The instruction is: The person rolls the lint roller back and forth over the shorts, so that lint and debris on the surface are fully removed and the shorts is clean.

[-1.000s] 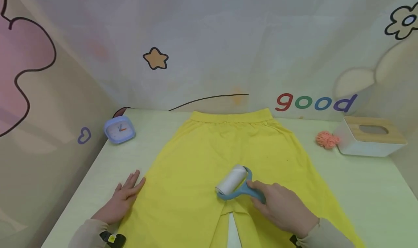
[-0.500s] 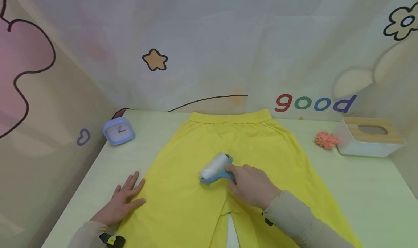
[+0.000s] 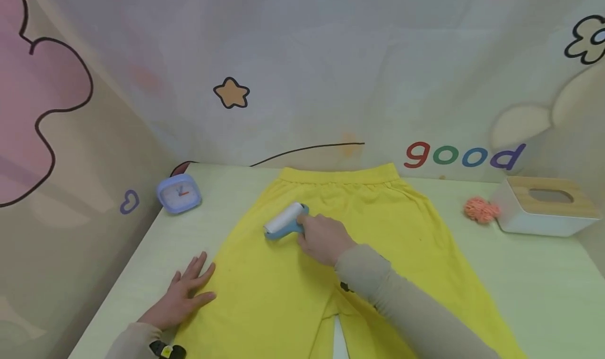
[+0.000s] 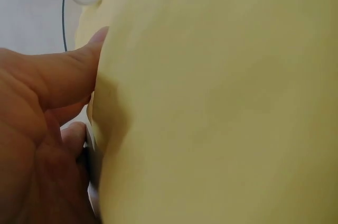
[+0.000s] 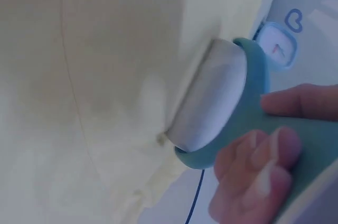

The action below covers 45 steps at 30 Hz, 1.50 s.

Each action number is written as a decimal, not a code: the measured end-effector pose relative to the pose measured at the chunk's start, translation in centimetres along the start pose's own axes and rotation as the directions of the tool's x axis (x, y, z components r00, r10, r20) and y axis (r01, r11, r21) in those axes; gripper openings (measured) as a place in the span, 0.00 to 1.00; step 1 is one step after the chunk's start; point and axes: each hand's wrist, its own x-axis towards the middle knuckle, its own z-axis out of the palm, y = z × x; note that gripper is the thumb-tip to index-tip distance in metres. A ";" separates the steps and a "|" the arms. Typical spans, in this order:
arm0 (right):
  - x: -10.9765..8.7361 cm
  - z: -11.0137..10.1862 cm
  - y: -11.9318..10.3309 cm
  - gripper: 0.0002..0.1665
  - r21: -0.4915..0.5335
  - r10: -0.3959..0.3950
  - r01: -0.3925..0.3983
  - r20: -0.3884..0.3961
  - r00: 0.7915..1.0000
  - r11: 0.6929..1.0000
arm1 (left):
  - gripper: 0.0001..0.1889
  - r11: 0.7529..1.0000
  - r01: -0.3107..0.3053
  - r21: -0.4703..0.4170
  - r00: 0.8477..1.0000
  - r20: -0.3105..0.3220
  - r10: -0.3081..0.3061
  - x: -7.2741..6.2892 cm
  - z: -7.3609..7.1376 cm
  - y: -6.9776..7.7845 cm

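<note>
Yellow clothing with a gathered waistband and a slit between two lower parts [image 3: 264, 285] lies spread over the pale table. My right hand [image 3: 326, 238] grips the blue handle of a lint roller [image 3: 285, 220], its white cylinder resting on the upper left of the cloth. In the right wrist view the fingers curl round the handle of the lint roller [image 5: 211, 97]. My left hand [image 3: 181, 296] rests at the cloth's left edge with fingers spread. Seen from the left wrist, the thumb of the left hand [image 4: 47, 92] touches the fabric edge.
A blue clock [image 3: 179, 193] stands at the table's back left. Towards the back right are a coral pom-pom-like bundle [image 3: 481, 210] and a white tissue box [image 3: 543, 207] with a wooden lid. A printed backdrop [image 3: 307, 86] rises behind the table [image 3: 515, 275].
My right hand has moved the lint roller up and to the left across the yellow cloth, from near the slit towards the waistband. My left thumb has spread outward onto the cloth.
</note>
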 end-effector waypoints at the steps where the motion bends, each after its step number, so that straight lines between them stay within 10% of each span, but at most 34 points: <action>1: 0.2 0.3 0.1 0.05 0.009 -0.001 0.001 -0.006 1.000 1.000 | 0.37 1.000 0.003 0.002 1.000 0.002 -0.003 0.0 0.1 -0.1; 10: -2.9 0.8 1.8 0.22 0.024 0.033 -0.032 -0.051 0.998 0.999 | 0.37 0.999 0.011 0.031 1.000 0.008 -0.011 0.2 0.2 -0.1; 30: -17.6 -1.7 5.1 0.24 0.035 0.278 -0.279 0.020 0.960 0.960 | 0.37 0.999 0.016 0.034 1.000 0.005 -0.016 0.0 0.0 -0.1; 45: -11.8 -2.4 3.0 0.20 0.005 0.182 -0.182 -0.008 0.983 0.983 | 0.36 0.997 -0.043 0.061 0.999 -0.005 0.043 -0.2 -0.2 0.2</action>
